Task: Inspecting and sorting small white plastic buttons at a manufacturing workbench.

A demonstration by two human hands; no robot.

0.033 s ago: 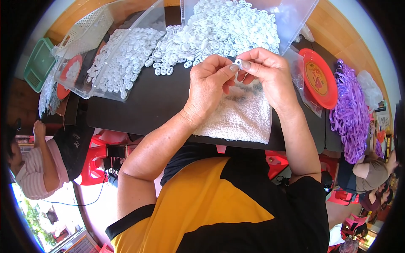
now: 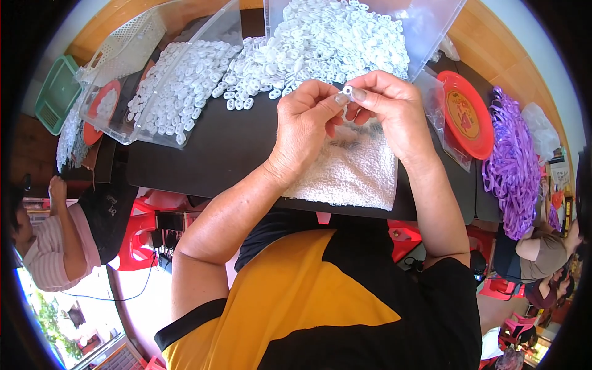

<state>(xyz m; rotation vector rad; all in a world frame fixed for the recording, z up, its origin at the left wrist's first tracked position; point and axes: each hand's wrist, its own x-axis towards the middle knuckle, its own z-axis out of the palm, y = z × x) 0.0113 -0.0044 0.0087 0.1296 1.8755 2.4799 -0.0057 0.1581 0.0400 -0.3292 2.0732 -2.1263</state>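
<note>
My left hand [image 2: 305, 123] and my right hand [image 2: 388, 108] meet above a white towel [image 2: 345, 179] on the black table [image 2: 216, 154]. Both pinch one small white plastic piece [image 2: 347, 91] between thumb and fingertips. Just beyond the hands lies a big heap of white plastic pieces [image 2: 327, 40] spilling from a clear bag. Some small dark bits lie on the towel under my hands; I cannot tell what they are.
A second clear bag of white pieces [image 2: 176, 86] lies at the left, with a white basket [image 2: 123, 43] and a green basket [image 2: 55, 92] beyond. A red plate [image 2: 470, 114] and purple ribbons [image 2: 512, 166] are at the right. Other people sit at the left [image 2: 49, 246] and right [image 2: 536, 256].
</note>
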